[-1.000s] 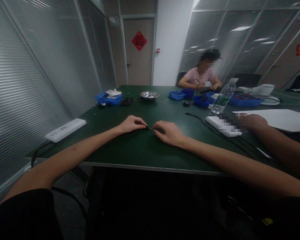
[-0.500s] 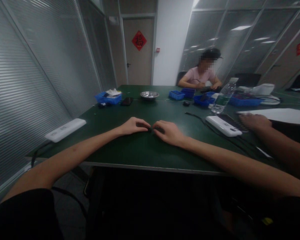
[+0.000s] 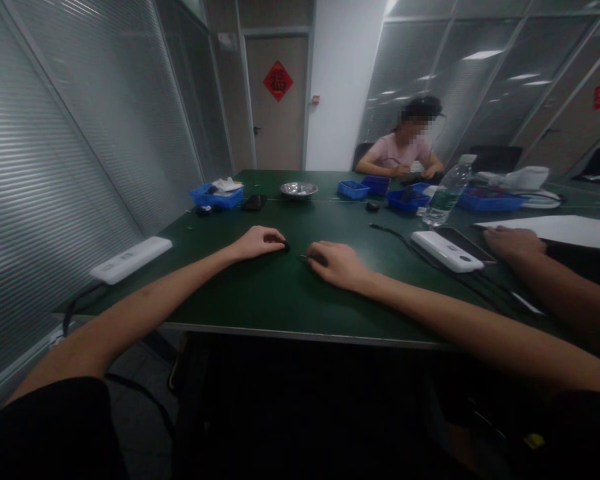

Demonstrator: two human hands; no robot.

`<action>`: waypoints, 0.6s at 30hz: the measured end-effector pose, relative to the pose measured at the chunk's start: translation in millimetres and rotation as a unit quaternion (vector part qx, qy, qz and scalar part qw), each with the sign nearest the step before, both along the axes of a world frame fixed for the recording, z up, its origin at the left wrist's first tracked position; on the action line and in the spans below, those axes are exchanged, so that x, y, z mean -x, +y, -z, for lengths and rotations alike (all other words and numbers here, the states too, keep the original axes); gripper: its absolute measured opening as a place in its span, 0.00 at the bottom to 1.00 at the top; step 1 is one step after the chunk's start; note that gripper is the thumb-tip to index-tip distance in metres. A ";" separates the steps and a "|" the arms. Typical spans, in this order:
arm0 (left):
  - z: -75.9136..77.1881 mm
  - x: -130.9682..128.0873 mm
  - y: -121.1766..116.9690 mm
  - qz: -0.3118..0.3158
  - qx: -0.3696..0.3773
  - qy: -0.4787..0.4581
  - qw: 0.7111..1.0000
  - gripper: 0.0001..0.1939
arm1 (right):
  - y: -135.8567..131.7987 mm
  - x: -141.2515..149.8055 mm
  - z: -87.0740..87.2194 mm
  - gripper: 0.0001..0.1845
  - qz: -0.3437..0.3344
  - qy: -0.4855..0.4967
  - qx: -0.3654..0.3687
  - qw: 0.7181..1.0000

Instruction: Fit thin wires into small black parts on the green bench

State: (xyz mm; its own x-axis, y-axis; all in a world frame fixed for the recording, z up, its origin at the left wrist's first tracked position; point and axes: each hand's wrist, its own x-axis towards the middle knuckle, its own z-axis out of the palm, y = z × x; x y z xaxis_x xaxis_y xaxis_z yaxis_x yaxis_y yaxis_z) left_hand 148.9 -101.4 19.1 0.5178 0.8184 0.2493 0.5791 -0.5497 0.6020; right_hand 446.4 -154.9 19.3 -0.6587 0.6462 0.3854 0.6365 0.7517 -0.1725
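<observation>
Pinched in the fingertips of my left hand (image 3: 259, 244) is a small black piece (image 3: 287, 247), held just above or on the green tabletop (image 3: 260, 300). To its right, my right hand (image 3: 341, 265) is closed around a small dark object (image 3: 319, 258) with a thin, pale tip pointing left toward the black piece. A short gap separates the two. Fingers cover most of the dark object, and its kind cannot be made out.
White power banks (image 3: 131, 260) lie at left and right, with cables. Farther back are a metal bowl (image 3: 299, 192), blue trays (image 3: 353, 190), a phone (image 3: 255, 203) and a water bottle (image 3: 450, 192). Another person's hand (image 3: 515, 243) rests at right; someone sits across.
My left hand has moved left and slightly away from me with the black piece, parting from my right hand. The thin tip now shows. My right hand stays nearly in place.
</observation>
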 end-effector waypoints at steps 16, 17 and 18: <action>4.9 174.0 57.1 -0.403 -0.100 0.184 0.891 0.13 | -3.4 0.1 -3.5 0.10 0.005 -0.015 0.017 1.000; 5.9 172.9 57.7 -0.398 -0.106 0.190 0.891 0.13 | -3.2 0.2 -3.3 0.10 0.004 -0.016 0.017 1.000; 6.6 171.0 58.3 -0.393 -0.112 0.198 0.891 0.12 | -3.0 0.2 -3.0 0.10 0.004 -0.016 0.017 1.000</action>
